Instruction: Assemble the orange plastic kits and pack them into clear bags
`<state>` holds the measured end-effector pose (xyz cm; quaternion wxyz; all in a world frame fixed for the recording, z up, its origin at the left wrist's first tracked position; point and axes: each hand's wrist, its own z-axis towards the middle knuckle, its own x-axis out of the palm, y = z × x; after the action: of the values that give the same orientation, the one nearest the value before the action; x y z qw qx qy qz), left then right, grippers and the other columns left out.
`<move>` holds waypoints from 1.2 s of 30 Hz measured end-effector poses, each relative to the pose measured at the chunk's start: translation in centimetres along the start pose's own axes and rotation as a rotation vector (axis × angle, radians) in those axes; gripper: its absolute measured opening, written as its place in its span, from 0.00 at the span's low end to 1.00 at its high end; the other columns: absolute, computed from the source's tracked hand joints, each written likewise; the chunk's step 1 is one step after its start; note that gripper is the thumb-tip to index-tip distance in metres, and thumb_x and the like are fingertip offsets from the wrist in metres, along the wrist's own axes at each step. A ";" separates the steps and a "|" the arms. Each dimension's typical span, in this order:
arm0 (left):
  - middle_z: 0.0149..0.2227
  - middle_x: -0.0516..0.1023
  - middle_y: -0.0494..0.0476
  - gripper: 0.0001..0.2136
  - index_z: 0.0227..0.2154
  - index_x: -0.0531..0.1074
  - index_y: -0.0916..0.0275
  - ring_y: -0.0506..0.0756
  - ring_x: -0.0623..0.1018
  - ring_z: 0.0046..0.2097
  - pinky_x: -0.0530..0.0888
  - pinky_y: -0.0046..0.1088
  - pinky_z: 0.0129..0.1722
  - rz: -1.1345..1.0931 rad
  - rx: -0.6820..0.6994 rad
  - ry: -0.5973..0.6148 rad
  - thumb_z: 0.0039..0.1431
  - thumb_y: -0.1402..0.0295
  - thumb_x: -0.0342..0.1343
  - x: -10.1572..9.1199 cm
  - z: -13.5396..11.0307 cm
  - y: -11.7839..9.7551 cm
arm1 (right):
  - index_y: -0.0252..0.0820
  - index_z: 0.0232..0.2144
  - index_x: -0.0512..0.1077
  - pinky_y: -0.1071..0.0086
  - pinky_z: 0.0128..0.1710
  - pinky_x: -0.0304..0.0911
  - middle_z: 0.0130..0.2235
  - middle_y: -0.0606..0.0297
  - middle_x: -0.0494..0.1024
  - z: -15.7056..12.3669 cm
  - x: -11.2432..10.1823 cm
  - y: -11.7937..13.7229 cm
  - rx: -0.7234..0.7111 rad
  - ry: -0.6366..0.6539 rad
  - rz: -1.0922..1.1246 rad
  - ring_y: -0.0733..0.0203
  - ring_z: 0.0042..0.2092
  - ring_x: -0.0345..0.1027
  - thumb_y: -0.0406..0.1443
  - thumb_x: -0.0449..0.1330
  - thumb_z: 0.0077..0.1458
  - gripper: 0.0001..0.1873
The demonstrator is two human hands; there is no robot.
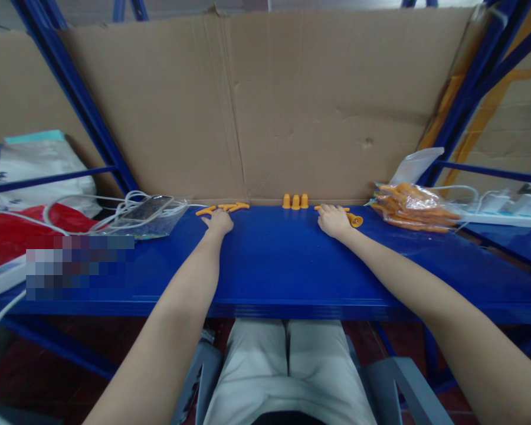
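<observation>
My left hand (220, 222) reaches to the back of the blue table, thumb held apart from the fingers. It touches or lies just in front of thin orange plastic pieces (236, 206), and its fingertips are partly hidden. Farther right, my right hand (334, 221) lies palm down with fingers extended over more orange plastic parts. From beside it shows a round, flared orange piece (356, 221); whether the fingers touch it is hidden. Between the hands, three small orange cups (295, 202) stand upside down in a row against the cardboard.
A clear bag of orange parts (413, 206) lies right, before a white power strip (504, 218). White cables (133, 206), a plastic-wrapped item (153, 213) and a red bag (30, 227) lie left. A cardboard wall (314, 106) and blue posts (86, 106) bound the blue table (274, 265).
</observation>
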<state>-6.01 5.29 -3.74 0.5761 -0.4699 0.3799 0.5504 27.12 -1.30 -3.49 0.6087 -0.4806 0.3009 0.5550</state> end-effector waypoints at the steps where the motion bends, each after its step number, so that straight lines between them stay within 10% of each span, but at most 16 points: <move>1: 0.61 0.67 0.72 0.26 0.58 0.67 0.62 0.70 0.61 0.65 0.55 0.69 0.57 -0.005 -0.029 -0.001 0.55 0.78 0.46 0.1 -0.1 -0.1 | 0.30 0.57 0.66 0.57 0.55 0.53 0.58 0.46 0.70 0.0 0.0 0.0 -0.004 0.000 0.002 0.47 0.57 0.63 0.31 0.43 0.62 0.24; 8: 0.67 0.58 0.61 0.24 0.60 0.64 0.51 0.67 0.55 0.68 0.54 0.66 0.60 -0.141 -0.052 0.033 0.61 0.70 0.43 0.4 -0.3 -0.4 | 0.28 0.57 0.66 0.57 0.55 0.54 0.58 0.47 0.69 0.3 0.5 -0.1 -0.023 0.008 0.003 0.46 0.57 0.62 0.31 0.42 0.62 0.25; 19: 0.60 0.67 0.71 0.25 0.57 0.69 0.57 0.71 0.61 0.64 0.54 0.65 0.59 0.025 -0.053 0.015 0.54 0.73 0.48 0.0 0.8 -1.3 | 0.31 0.55 0.69 0.59 0.55 0.55 0.58 0.48 0.70 0.3 0.3 0.0 -0.021 0.045 -0.006 0.48 0.57 0.64 0.31 0.43 0.63 0.23; 36: 0.49 0.78 0.66 0.17 0.45 0.77 0.62 0.64 0.73 0.54 0.64 0.43 0.54 0.265 0.284 -0.076 0.58 0.73 0.47 -3.4 1.9 -5.2 | 0.30 0.53 0.70 0.56 0.55 0.57 0.58 0.45 0.70 0.3 0.1 0.0 -0.022 0.092 0.014 0.46 0.58 0.64 0.31 0.42 0.63 0.23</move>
<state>-1.38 6.43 0.65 0.5732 -0.3087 0.4901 0.5796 27.05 -1.00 -3.46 0.5851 -0.5101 0.3257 0.5397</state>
